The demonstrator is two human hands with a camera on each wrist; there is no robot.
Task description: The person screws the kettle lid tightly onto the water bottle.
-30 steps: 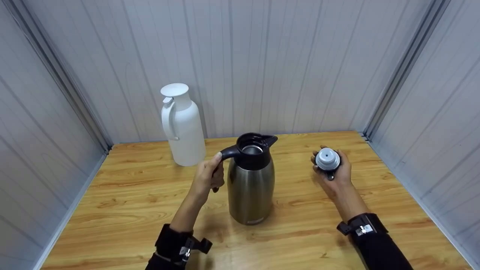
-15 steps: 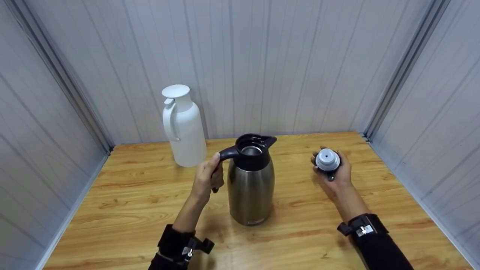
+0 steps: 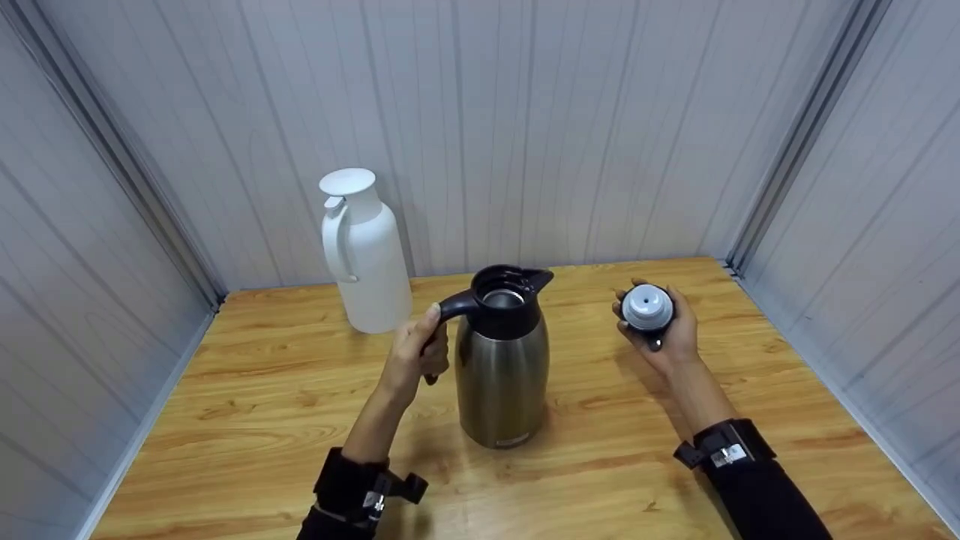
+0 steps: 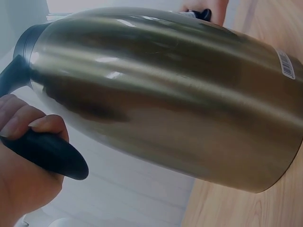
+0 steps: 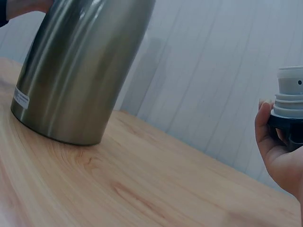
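A steel jug (image 3: 501, 375) with a black collar and open mouth stands upright mid-table; its side fills the left wrist view (image 4: 170, 90) and shows in the right wrist view (image 5: 80, 66). My left hand (image 3: 417, 352) grips its black handle (image 4: 45, 153). To the right, my right hand (image 3: 664, 330) holds the jug's lid (image 3: 646, 309), grey stopper side up over a black base, just above the table; the lid (image 5: 289, 101) sits in my curled fingers.
A white flask (image 3: 363, 251) with a handle stands at the back left of the wooden table (image 3: 247, 405). Grey panelled walls (image 3: 525, 127) close in the back and both sides.
My right hand has lifted the lid slightly and brought it a little toward the jug. The left hand and jug have stayed put.
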